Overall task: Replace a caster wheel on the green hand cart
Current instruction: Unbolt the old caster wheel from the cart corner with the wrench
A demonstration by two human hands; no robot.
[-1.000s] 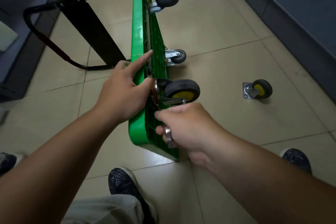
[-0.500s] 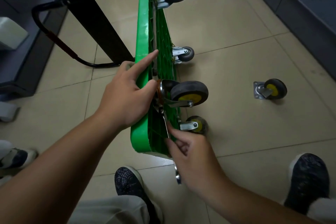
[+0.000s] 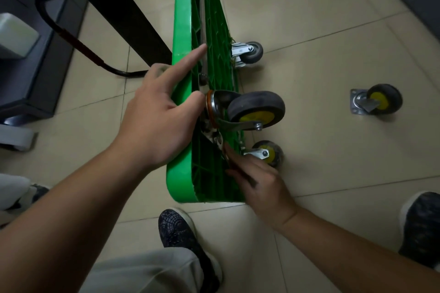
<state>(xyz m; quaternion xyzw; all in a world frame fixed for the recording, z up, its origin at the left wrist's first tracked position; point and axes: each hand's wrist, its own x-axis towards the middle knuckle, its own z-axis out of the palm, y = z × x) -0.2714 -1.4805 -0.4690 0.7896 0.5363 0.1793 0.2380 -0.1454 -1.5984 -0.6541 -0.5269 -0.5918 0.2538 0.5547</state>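
The green hand cart stands on its side edge on the tiled floor, underside facing right. A black caster wheel with a yellow hub sits against the underside near the close end. My left hand rests on the cart's edge, index finger stretched out, thumb against the caster's mounting plate. My right hand grips a metal wrench whose head sits at the caster plate's lower bolt. A second yellow-hub caster shows just below. A loose caster lies on the floor to the right.
The cart's black folding handle lies on the floor to the left. Two grey casters are mounted farther along the cart. My shoes stand close beneath the cart end, another at the right edge. Dark furniture bases line both sides.
My right hand slid down from beside the wheel to below the caster plate, with the wrench now reaching up to the plate. The camera moved closer. My left hand has stayed on the cart edge.
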